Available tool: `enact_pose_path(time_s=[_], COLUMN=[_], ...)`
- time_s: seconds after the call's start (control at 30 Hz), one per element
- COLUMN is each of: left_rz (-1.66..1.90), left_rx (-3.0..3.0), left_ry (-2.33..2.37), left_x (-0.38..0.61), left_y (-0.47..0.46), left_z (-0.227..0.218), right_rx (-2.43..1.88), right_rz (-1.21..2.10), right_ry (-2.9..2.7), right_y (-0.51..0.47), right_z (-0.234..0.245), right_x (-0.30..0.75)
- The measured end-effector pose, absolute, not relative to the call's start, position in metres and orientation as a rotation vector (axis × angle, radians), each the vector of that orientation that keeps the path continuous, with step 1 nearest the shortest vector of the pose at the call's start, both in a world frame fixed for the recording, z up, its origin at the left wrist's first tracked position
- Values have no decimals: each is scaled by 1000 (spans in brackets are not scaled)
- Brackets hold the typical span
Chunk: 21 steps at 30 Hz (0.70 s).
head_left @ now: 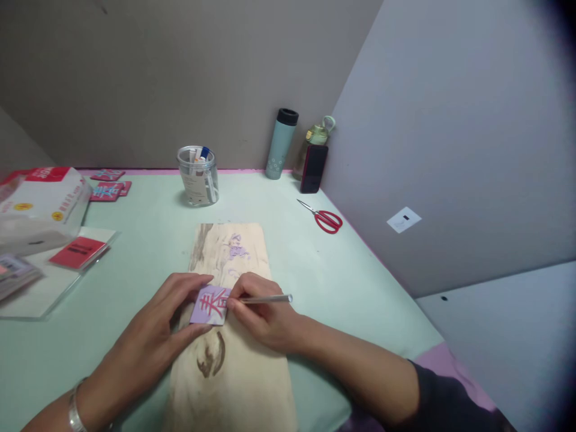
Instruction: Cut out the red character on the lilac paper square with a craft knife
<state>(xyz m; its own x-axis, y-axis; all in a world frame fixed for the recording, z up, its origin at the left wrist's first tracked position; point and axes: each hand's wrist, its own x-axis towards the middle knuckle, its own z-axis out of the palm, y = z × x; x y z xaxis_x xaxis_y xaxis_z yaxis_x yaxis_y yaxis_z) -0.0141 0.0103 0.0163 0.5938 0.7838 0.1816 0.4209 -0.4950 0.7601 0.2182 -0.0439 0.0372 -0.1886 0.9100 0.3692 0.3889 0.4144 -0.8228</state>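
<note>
A small lilac paper square (209,305) with a red Chinese character lies on a wooden board (231,372) in front of me. My left hand (155,327) rests on the board, thumb and fingers pressing the square's left edge and corners. My right hand (261,312) is closed in a pinch around a thin metal tool (265,299), whose tip touches the square's right side. Lilac paper scraps (237,249) lie on the board's far end.
Red-handled scissors (324,218) lie at the right. A clear jar of pens (198,176), a teal flask (281,144), a dark phone (313,168) and a bottle stand at the back. A tissue pack (38,207), red cards (108,187) and a clear tray (54,282) sit left.
</note>
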Motion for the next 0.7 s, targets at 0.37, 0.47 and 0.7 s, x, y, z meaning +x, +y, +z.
enact_pose_path(time_s=[0.37, 0.47, 0.7], left_rz=[720, 714, 698], left_rx=[2150, 2151, 2143], left_ry=[937, 935, 938], left_x=[-13, -13, -14], left_y=[12, 12, 11], left_z=[15, 15, 13], right_rx=[-1001, -1006, -1009], right_rz=[482, 422, 321], right_ry=[-2011, -2074, -2162], right_y=[-46, -46, -47], right_z=[40, 35, 29], right_x=[217, 216, 215])
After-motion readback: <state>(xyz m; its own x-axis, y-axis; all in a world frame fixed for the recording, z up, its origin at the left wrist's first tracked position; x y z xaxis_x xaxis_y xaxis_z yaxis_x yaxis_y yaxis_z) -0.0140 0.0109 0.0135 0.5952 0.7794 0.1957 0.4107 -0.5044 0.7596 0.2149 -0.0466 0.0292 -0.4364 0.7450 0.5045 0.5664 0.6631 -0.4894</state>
